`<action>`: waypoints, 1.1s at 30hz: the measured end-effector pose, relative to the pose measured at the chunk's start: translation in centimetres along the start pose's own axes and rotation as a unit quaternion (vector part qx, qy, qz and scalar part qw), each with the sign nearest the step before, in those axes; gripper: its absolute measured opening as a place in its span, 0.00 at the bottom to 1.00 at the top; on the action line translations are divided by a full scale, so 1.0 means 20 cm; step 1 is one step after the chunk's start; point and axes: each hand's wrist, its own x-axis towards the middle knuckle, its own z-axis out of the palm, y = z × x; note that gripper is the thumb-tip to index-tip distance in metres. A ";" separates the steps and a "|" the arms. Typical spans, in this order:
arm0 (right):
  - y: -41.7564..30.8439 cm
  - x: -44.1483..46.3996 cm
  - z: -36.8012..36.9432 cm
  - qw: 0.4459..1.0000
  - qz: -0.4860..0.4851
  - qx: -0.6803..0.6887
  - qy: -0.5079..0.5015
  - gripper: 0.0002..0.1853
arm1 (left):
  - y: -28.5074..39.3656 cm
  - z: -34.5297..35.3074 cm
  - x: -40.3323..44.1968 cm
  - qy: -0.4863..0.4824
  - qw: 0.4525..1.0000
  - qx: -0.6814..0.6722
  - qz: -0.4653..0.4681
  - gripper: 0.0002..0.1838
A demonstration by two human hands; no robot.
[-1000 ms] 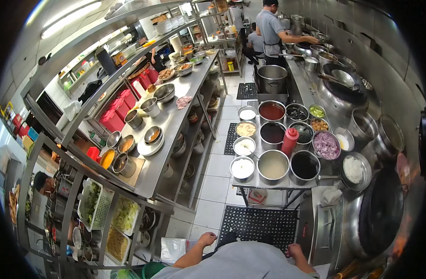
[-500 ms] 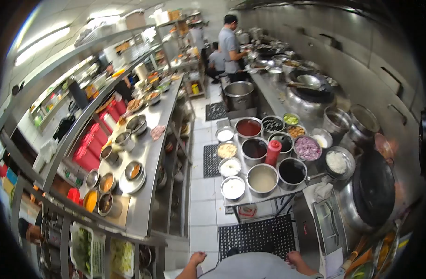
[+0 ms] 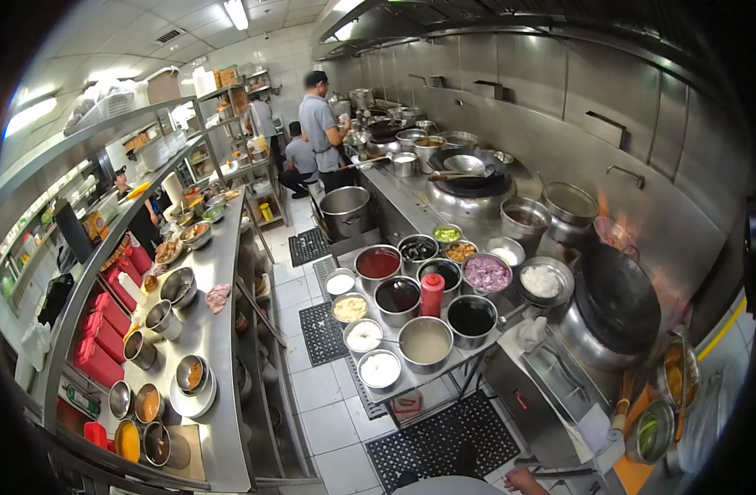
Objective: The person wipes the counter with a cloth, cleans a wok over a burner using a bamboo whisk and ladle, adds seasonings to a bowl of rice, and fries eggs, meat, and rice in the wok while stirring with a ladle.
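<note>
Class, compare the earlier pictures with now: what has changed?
The view has swung right and upward. The left hand has left the picture; the right hand shows at the bottom edge. The standing co-worker has drawn in an outstretched arm. The red bottle and nearby pots kept their places.

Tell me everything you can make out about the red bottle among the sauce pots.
The red bottle looks like a plastic squeeze bottle, with a rounded body and a red top. It stands upright on the low metal table, behind the pot of pale liquid and beside the pot of black liquid. Its base is hidden, and whether it touches the pots is unclear. No label can be read, nor its fill level. The right hand is clear of it.
</note>
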 end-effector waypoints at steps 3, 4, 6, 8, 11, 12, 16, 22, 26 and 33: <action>0.41 0.12 -0.01 0.999 0.039 0.005 -0.001 0.11 | 0.08 -0.06 0.04 0.024 0.999 0.024 -0.014 0.25; 0.42 0.07 -0.02 0.998 0.054 -0.024 -0.006 0.11 | 0.11 -0.06 0.06 0.032 0.999 0.032 -0.012 0.25; 0.43 -0.02 -0.02 0.992 0.063 -0.106 -0.027 0.12 | 0.19 -0.04 0.09 0.044 0.998 0.045 -0.004 0.25; 0.41 -0.09 -0.01 0.959 0.020 -0.273 -0.067 0.12 | 0.27 -0.03 0.11 0.054 0.997 0.056 0.012 0.26; 0.35 -0.14 0.02 0.832 -0.097 -0.536 -0.102 0.13 | 0.37 0.00 0.12 0.063 0.995 0.069 0.041 0.26; 0.32 -0.14 0.03 0.827 -0.122 -0.541 -0.094 0.13 | 0.41 0.01 0.12 0.063 0.994 0.077 0.050 0.26; 0.30 0.17 0.14 0.905 -0.175 -0.387 -0.032 0.17 | 0.52 0.02 0.11 0.052 0.987 0.129 0.084 0.27; -0.50 -0.43 -0.16 0.880 -0.383 -0.088 0.268 0.09 | 0.67 0.01 0.08 0.038 0.955 0.248 0.156 0.27; -0.82 -0.83 -0.91 0.753 -0.284 -0.053 0.592 0.10 | 0.80 -0.03 -0.05 0.058 0.914 0.329 0.231 0.28; -0.87 -0.88 -1.24 0.864 0.028 -0.146 0.481 0.29 | 1.48 -0.04 -0.39 0.116 0.772 0.398 0.482 0.29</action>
